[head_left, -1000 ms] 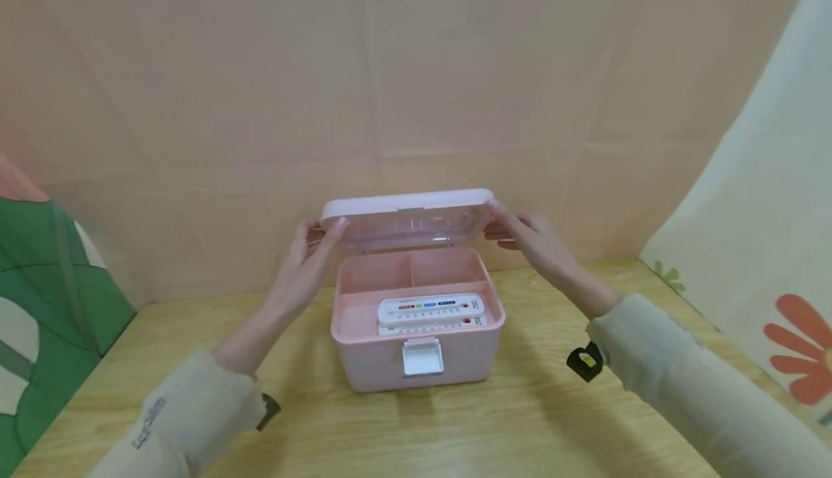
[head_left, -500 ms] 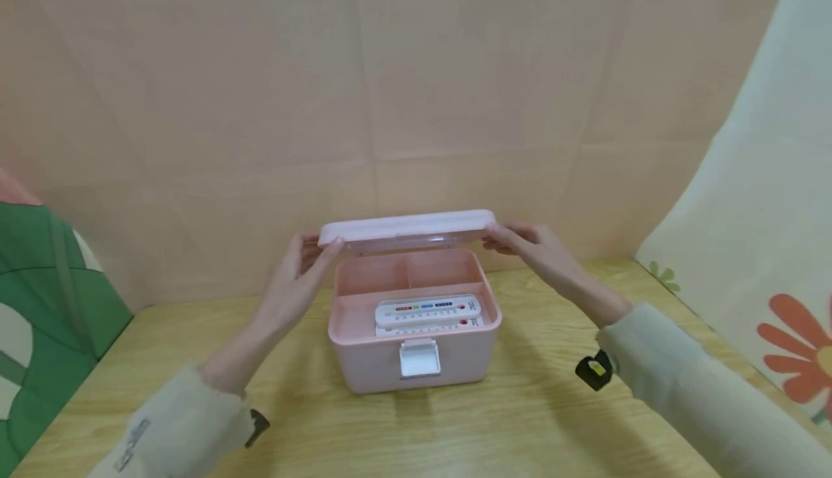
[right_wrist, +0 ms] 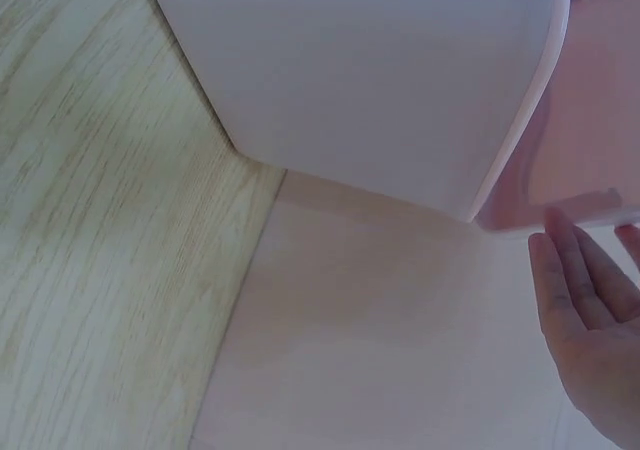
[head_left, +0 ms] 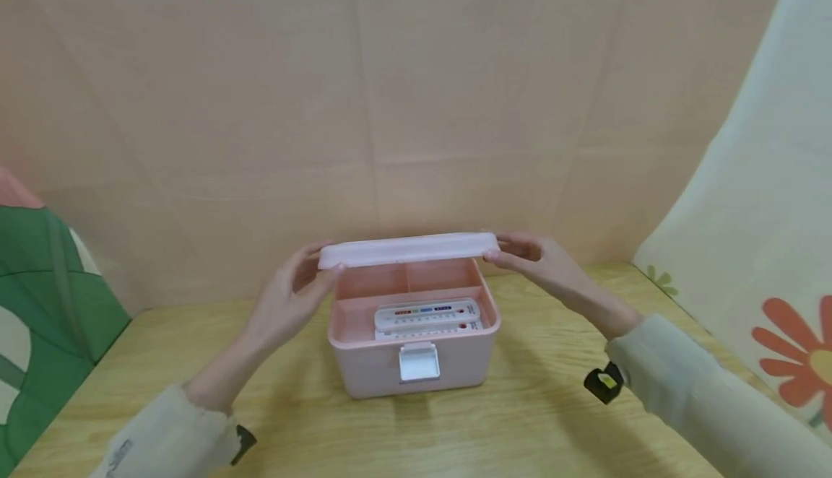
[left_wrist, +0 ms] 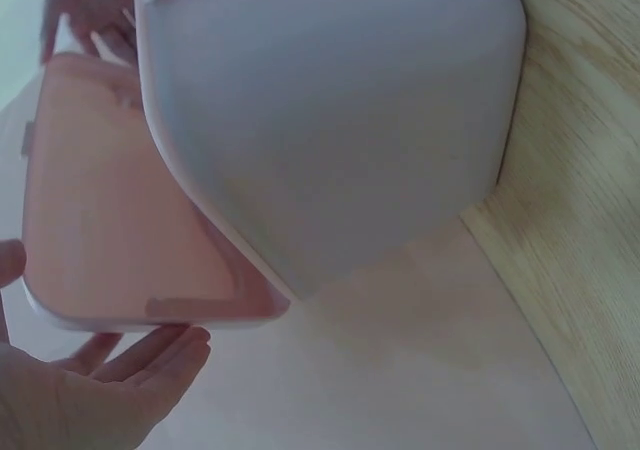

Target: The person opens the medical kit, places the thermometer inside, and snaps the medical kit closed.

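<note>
A pink plastic storage box [head_left: 416, 368] stands on the table with its hinged lid [head_left: 411, 249] partly raised. My left hand [head_left: 286, 301] holds the lid's left end, thumb at the front corner and fingers along the side; the left wrist view shows the lid [left_wrist: 115, 205] between thumb and fingers. At the other end my right hand [head_left: 549, 268] grips the lid's right corner the same way. Inside the box's front compartment lie two white thermometers [head_left: 427, 312], one overlapping the other. A white latch [head_left: 419, 362] hangs on the box's front.
The box sits on a light wood-grain table [head_left: 416, 442]. Behind it hangs a beige cloth backdrop [head_left: 416, 102]. A flower-printed cloth [head_left: 747, 247] borders the right side, and a green printed shape [head_left: 45, 319] is at the left.
Both hands have lowered the lid from a steeper angle toward the box. The thermometers and the box have stayed in place.
</note>
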{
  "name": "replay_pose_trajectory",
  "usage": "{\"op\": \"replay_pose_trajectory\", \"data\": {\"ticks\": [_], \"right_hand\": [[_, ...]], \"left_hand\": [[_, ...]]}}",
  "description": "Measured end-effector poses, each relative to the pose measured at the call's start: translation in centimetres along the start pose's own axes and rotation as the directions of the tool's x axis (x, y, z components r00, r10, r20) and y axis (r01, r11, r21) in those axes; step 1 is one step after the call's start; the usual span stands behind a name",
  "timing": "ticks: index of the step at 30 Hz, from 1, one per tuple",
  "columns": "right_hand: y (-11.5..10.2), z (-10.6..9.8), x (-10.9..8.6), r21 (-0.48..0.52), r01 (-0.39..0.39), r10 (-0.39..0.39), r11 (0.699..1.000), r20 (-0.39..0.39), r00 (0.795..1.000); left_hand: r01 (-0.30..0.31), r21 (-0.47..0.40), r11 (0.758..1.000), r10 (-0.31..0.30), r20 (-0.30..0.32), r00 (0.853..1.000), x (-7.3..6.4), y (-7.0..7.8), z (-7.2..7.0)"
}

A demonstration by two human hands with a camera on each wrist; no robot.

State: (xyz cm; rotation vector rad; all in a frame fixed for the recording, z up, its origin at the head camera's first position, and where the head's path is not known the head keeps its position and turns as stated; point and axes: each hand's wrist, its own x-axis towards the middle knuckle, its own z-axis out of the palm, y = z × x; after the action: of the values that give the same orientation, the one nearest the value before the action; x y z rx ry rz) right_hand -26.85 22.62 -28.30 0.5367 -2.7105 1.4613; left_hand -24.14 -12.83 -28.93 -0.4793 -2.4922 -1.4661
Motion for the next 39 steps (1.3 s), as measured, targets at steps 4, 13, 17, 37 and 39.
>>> {"op": "replay_pose_trajectory", "data": {"ticks": [4,13,17,37,39], "right_hand": [[0.3,-0.1,-0.4,0.006,0.031,-0.031,1.000,0.040,0.999],[0.5,-0.1,-0.9,0.005,0.031,-0.031,1.000,0.088,0.996],[0.6,-0.2,-1.2,0.009,0.032,-0.033,0.999,0.096,0.995],[1.4,-0.4,-1.9,-0.054,0.101,-0.097,0.993,0.075,0.992],[1.5,-0.3,-2.0,-0.063,0.110,-0.105,0.992,0.079,0.991]], "left_hand": [[-0.040,0.045,0.998,0.039,0.009,0.999,-0.4,-0.4,-0.1],[-0.083,0.066,0.994,0.079,0.047,0.996,-0.9,-0.9,-0.4],[-0.073,0.059,0.996,0.070,0.062,0.996,-1.0,-1.1,-0.3],[-0.122,0.071,0.990,0.122,0.013,0.993,-1.8,-1.4,0.4],[-0.127,0.082,0.988,0.127,0.006,0.992,-1.9,-1.6,0.5]]}}
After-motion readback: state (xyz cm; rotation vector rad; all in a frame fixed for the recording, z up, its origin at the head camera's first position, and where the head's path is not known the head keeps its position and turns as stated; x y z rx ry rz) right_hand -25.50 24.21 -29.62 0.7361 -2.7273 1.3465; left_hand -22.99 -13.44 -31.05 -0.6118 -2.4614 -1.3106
